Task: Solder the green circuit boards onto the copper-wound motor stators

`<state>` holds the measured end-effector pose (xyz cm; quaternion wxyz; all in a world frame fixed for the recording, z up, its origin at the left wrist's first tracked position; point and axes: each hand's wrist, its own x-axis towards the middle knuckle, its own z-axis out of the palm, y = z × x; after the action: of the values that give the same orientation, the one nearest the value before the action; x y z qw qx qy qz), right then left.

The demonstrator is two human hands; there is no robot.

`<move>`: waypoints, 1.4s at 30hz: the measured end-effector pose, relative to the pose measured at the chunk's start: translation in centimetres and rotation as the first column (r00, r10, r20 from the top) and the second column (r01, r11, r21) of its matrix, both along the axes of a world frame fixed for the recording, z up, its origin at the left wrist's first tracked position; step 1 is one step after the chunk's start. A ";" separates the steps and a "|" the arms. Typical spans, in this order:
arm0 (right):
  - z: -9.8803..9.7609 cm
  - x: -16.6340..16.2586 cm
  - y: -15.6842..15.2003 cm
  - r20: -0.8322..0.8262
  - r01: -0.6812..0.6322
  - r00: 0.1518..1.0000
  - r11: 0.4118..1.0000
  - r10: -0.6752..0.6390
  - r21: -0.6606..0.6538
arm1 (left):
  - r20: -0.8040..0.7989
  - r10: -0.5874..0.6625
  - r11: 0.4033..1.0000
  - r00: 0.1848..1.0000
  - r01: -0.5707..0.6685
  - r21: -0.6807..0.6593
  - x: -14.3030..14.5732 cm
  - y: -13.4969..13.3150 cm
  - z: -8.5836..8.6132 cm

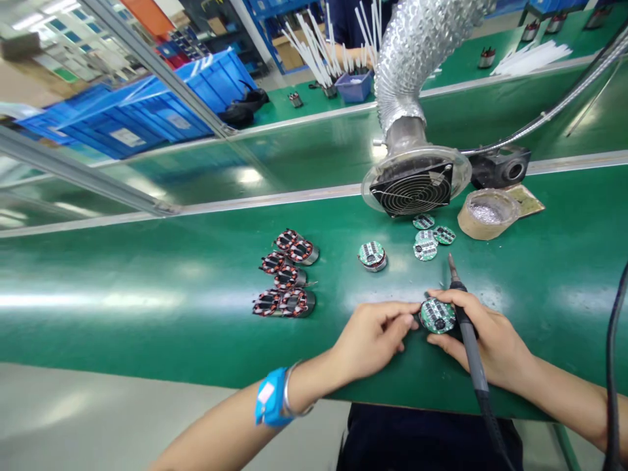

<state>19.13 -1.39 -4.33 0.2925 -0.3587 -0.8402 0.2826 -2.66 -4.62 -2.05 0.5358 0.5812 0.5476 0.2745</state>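
Note:
My right hand (490,340) curls around a round green circuit board (438,316), thumb and index finger at its edges. A soldering iron (468,330) is also held in that hand, its tip pointing up and away over the bench. At the board's left edge is my left hand (375,337), index finger stretched to the rim and the other fingers bent in. Whether a small part sits between those fingertips is hidden. Beyond my hands, another round board rests on a wound stator (373,256). Several loose boards (425,248) lie to its right.
Several copper-wound stators (289,275) are grouped on the green bench (147,327) at left. A fan-fronted extraction hose (415,186) hangs over the back. Right of it are a round tub (485,226) and a black holder (505,169). A cable (611,366) hangs at far right.

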 end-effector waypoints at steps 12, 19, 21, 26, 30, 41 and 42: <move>0.2 0.2 0.1 0.041 0.011 0.999 1.000 -0.012 0.018 | 0.437 0.237 0.844 0.868 0.039 -0.535 -0.1 4.3 0.4; 0.3 0.1 0.2 0.036 0.016 0.999 1.000 -0.017 0.013 | 0.446 0.264 0.839 0.855 0.025 -0.544 -0.1 4.1 0.5; 0.2 0.1 0.1 0.036 0.018 0.999 1.000 -0.018 0.008 | 0.442 0.272 0.840 0.855 0.013 -0.542 -0.1 4.1 0.4; 0.4 0.1 0.1 0.040 0.017 0.999 1.000 -0.017 0.011 | 0.429 0.282 0.839 0.858 -0.003 -0.544 0.1 4.0 0.4; 0.4 0.2 0.1 0.040 0.020 0.999 1.000 -0.020 0.005 | 0.425 0.280 0.840 0.861 -0.006 -0.542 0.2 4.1 0.4; 0.3 0.0 0.2 0.034 0.012 0.999 1.000 -0.013 0.024 | 0.260 0.279 0.942 0.924 -0.211 -0.262 1.1 1.0 -0.2; 0.3 0.1 0.2 0.028 0.008 1.000 1.000 -0.008 0.025 | 0.215 0.254 0.963 0.943 -0.226 -0.145 1.3 0.2 -0.2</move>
<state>19.19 -1.22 -4.03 0.2860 -0.3624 -0.8463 0.2659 -1.33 -4.44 -2.25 0.5919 0.4413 0.5633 0.3708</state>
